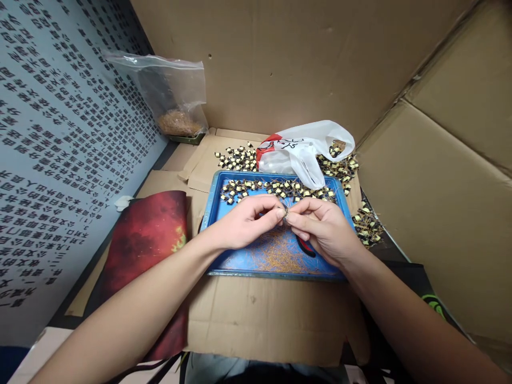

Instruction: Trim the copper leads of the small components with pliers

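Observation:
Above the blue tray (276, 274), my left hand (256, 216) and my right hand (320, 221) meet, fingertips pinched together. Between them is a small transformer (286, 209) with thin wire leads sticking up; the fingers hide most of its body. Many like it, small yellow-and-black transformers (280, 188) with fine copper wires, lie along the tray's far side. Loose copper wire clippings (280, 256) cover the tray floor below my hands. A tool with a red and black handle (306, 247) lies partly hidden under my right hand.
Behind the tray, a white plastic bag (310, 144) overlaps its far rim. More transformers (238, 158) are piled around it and to the right. A clear zip bag (176, 96) holds wire clippings. A red mat (148, 240) lies left; cardboard walls (448, 170) enclose the back and right.

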The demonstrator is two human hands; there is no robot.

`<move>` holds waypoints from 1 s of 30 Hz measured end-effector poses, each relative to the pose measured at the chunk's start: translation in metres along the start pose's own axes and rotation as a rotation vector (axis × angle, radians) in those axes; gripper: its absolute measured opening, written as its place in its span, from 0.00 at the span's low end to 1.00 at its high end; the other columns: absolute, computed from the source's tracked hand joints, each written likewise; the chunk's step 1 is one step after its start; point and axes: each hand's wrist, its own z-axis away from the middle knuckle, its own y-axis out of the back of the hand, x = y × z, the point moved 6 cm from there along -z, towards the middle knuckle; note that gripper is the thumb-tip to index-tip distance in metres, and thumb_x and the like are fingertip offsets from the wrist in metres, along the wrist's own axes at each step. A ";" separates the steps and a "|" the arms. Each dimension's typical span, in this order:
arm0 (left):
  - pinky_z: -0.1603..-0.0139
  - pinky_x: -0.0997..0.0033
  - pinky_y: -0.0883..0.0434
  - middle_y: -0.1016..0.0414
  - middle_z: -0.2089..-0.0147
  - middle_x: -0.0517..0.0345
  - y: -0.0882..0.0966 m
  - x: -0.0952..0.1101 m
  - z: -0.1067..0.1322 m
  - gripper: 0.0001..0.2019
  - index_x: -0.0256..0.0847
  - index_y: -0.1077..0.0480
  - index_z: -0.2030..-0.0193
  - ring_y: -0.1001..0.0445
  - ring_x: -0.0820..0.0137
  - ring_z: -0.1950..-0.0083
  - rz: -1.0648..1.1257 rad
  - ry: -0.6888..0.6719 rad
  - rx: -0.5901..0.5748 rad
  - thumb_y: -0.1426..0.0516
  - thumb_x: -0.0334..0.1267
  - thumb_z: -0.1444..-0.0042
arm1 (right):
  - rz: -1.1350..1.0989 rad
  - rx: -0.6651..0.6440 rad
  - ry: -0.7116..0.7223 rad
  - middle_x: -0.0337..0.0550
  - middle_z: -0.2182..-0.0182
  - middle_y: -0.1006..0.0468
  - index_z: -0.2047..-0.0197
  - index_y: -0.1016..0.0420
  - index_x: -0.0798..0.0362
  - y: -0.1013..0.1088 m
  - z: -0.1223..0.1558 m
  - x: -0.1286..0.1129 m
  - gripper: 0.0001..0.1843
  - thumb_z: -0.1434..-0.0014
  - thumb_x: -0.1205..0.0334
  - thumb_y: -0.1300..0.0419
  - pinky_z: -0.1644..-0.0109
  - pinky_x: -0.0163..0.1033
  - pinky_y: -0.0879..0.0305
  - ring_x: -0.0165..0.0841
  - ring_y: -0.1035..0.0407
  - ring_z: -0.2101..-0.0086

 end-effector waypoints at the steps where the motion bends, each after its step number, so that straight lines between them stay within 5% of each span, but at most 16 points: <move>1: 0.59 0.68 0.36 0.34 0.68 0.60 0.000 0.000 0.000 0.21 0.38 0.32 0.68 0.36 0.70 0.64 -0.009 -0.001 0.003 0.46 0.48 0.25 | 0.006 0.001 0.003 0.35 0.82 0.27 0.68 0.18 0.56 0.000 0.000 0.000 0.18 0.50 0.56 0.17 0.78 0.29 0.46 0.22 0.38 0.81; 9: 0.60 0.69 0.36 0.34 0.68 0.60 0.000 0.002 0.001 0.23 0.38 0.32 0.67 0.36 0.70 0.65 -0.014 0.027 0.005 0.47 0.53 0.25 | 0.082 -0.063 0.051 0.31 0.81 0.31 0.62 0.23 0.53 -0.006 0.003 -0.001 0.15 0.39 0.54 0.24 0.77 0.32 0.47 0.24 0.42 0.81; 13: 0.60 0.68 0.37 0.36 0.70 0.61 0.000 0.003 0.001 0.23 0.39 0.36 0.70 0.38 0.70 0.65 -0.100 0.008 0.020 0.46 0.51 0.25 | 0.342 0.057 0.364 0.36 0.69 0.29 0.55 0.25 0.50 -0.005 0.013 -0.020 0.09 0.36 0.63 0.31 0.71 0.35 0.40 0.29 0.35 0.72; 18: 0.61 0.68 0.38 0.35 0.69 0.61 -0.002 0.004 0.001 0.21 0.40 0.35 0.69 0.37 0.69 0.65 -0.175 -0.009 0.028 0.46 0.50 0.25 | 0.806 0.048 0.762 0.45 0.56 0.28 0.44 0.19 0.49 -0.016 0.029 -0.044 0.17 0.35 0.71 0.37 0.63 0.42 0.32 0.33 0.33 0.66; 23: 0.62 0.70 0.40 0.39 0.71 0.64 -0.003 0.008 0.001 0.22 0.40 0.39 0.71 0.40 0.71 0.67 -0.159 -0.030 0.039 0.43 0.49 0.26 | 0.939 0.071 0.912 0.50 0.53 0.28 0.47 0.15 0.50 -0.016 0.031 -0.055 0.16 0.35 0.71 0.37 0.55 0.47 0.26 0.41 0.28 0.55; 30: 0.62 0.70 0.38 0.36 0.71 0.63 -0.003 0.007 0.002 0.22 0.40 0.36 0.70 0.39 0.72 0.67 -0.071 0.009 0.017 0.44 0.51 0.26 | 0.987 0.054 1.016 0.51 0.46 0.28 0.44 0.15 0.45 -0.017 0.033 -0.059 0.22 0.34 0.75 0.40 0.56 0.49 0.25 0.37 0.27 0.60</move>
